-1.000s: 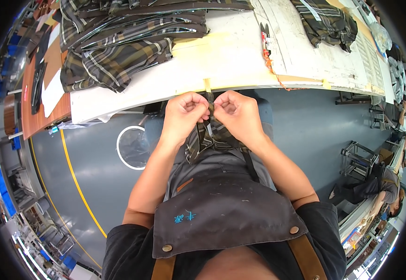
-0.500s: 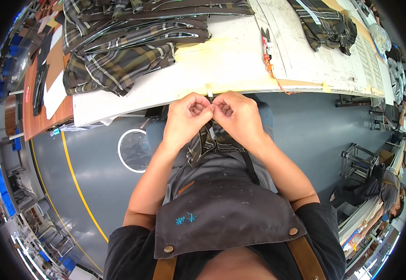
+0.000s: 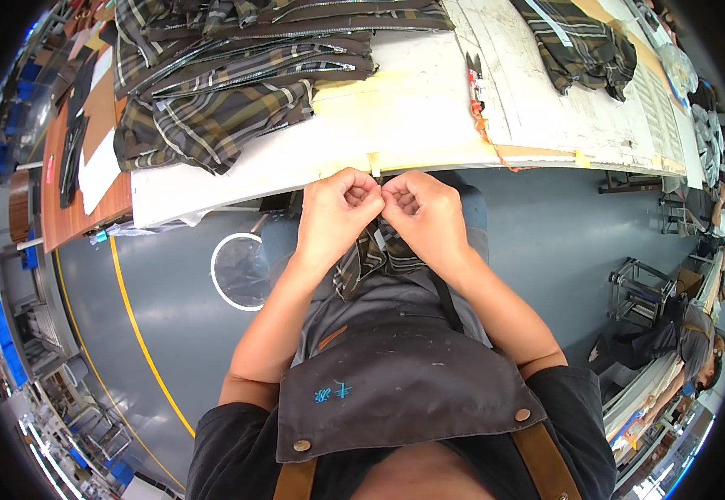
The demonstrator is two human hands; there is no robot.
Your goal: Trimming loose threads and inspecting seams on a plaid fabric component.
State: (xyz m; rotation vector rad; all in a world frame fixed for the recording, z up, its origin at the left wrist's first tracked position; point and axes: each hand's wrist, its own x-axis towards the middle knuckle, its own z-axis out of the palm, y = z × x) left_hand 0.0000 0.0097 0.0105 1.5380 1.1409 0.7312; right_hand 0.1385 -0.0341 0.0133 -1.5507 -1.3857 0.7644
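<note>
Since the earliest frame the two hands had drawn together until their fingertips met, covering most of the dark strip that had shown between them, while the plaid cloth had stayed below. The step in hand looked like close fingertip work on the narrow upper end of that cloth, and the next move seemed to call for two firm, steady pinches. The left hand (image 3: 331,208) was nearly closed, its fingers curled and thumb pressed to the forefinger; the right hand (image 3: 426,208) mirrored it. Both appeared to have hold of the plaid cloth (image 3: 396,260), though the fingertips hid exactly what lay between them. The cloth hung below them toward the lap, a white tag (image 3: 380,238) showing on it, above the brown apron (image 3: 404,379). Just beyond the hands, a pale tape tab (image 3: 375,162) sat on the edge of the white surface (image 3: 404,121). Farther out lay red-handled snips (image 3: 475,87) with an orange cord, a plaid garment piece (image 3: 583,46) to the right, and a pile of zippered plaid pieces (image 3: 220,112) to the left.
</note>
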